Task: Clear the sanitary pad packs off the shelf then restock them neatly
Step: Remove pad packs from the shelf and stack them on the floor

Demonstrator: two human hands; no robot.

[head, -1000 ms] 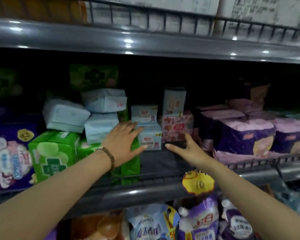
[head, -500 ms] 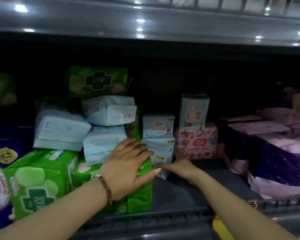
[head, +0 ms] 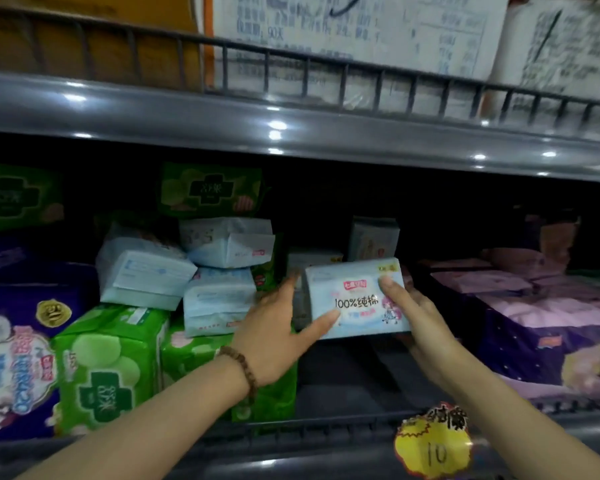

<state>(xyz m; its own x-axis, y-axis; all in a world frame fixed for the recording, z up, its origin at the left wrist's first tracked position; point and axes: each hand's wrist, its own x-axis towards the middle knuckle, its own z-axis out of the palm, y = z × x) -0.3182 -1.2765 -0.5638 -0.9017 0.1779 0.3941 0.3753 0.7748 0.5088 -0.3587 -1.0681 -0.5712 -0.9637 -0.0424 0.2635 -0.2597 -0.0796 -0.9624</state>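
The head view shows both hands on one pale blue sanitary pad pack [head: 355, 299], held off the shelf [head: 343, 379] above a bare patch of its dark deck. The left hand [head: 274, 337] grips the pack's left end, thumb across the printed front and fingers behind. The right hand [head: 420, 317] clamps the right end, thumb on the front face. Its other fingers are hidden, probably underneath. Holding it at both ends likely keeps the soft wrapper flat and facing forward as it is cleared. More small packs [head: 373, 237] sit behind it in shadow. White packs [head: 219, 299] lean in a loose pile on green packs [head: 108, 368] to the left, and purple packs [head: 541, 327] lie to the right.
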